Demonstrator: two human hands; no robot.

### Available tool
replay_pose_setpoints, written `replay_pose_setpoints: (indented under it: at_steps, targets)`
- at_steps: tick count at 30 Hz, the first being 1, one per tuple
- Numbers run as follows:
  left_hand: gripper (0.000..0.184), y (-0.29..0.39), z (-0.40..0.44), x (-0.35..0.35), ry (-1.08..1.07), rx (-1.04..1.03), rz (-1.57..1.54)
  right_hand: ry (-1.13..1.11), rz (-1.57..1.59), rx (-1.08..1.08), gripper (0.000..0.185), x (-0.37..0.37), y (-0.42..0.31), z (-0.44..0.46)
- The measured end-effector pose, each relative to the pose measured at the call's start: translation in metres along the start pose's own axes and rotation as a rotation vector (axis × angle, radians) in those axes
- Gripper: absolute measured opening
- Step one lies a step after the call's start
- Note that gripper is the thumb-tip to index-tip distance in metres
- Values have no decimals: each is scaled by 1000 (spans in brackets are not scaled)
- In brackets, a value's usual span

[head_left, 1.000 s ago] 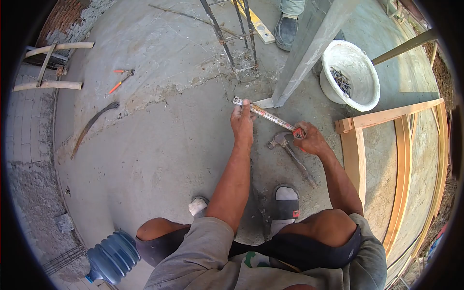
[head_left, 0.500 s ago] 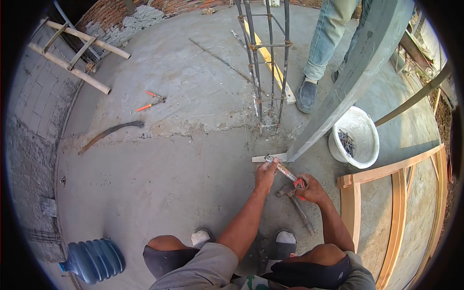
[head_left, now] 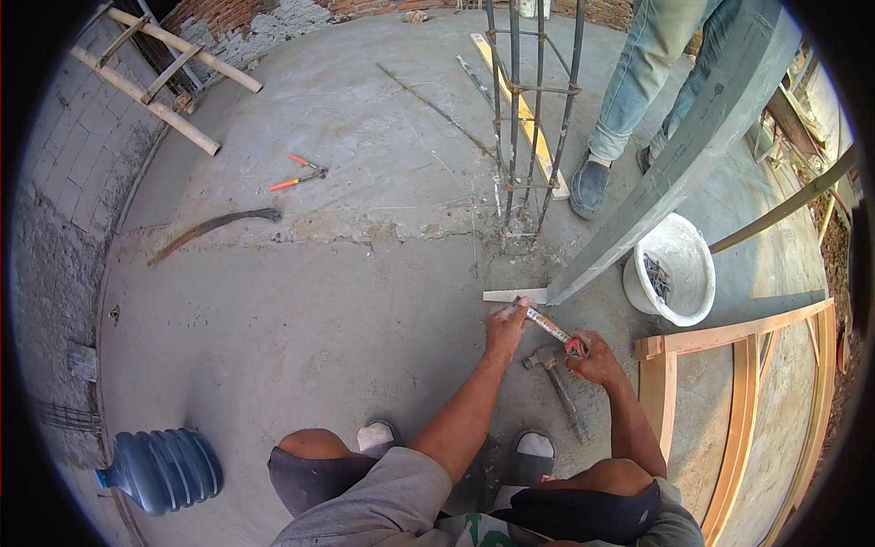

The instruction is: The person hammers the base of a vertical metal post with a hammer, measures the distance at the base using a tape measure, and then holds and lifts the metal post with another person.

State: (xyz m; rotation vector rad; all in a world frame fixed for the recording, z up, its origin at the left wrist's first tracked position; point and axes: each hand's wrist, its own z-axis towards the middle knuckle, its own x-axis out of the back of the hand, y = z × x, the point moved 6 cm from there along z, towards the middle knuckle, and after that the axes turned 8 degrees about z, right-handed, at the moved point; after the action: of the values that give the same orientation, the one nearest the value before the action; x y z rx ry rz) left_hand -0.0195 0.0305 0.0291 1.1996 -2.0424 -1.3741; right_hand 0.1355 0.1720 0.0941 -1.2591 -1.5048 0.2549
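Note:
A tape measure (head_left: 574, 349) with a red case is in my right hand (head_left: 599, 361), its white blade (head_left: 550, 325) drawn out a short way. The blade's free end is pinched in my left hand (head_left: 507, 330), close to a flat pale strip of wood (head_left: 513, 295) on the floor. That strip reaches the foot of a leaning grey post (head_left: 638, 219). Just below my hands, a hammer (head_left: 558, 390) lies on the concrete.
Co-worker's legs (head_left: 638, 82) stand behind the post. Around are a bucket of nails (head_left: 702, 264), a rebar column (head_left: 515, 137), a yellow level (head_left: 538, 137), pliers (head_left: 297, 181), a wooden frame (head_left: 661, 401), a blue water jug (head_left: 162, 469) and a ladder (head_left: 155, 102).
The view has tilted up and shifted, showing more of the co-worker's legs. Both hands still hold the tape, whose visible blade is shorter than a second ago, and are nearer the post's foot.

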Motion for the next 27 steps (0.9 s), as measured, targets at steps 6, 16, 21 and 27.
replay_pose_setpoints:
  at_steps: [6,16,21,27]
  targets:
    - [60,-6,-1,2,-4,51,-36,-18,-12,4,52,-3,-5,-3]
    - [67,-17,1,6,16,135,-99,-46,-5,23,44,-6,-14,-5]
    - [66,-20,2,7,31,156,-88,-65,-11,61,42,-11,-13,-3]
    - [65,-23,-1,9,14,158,-87,-36,10,62,41,-12,-12,-7]
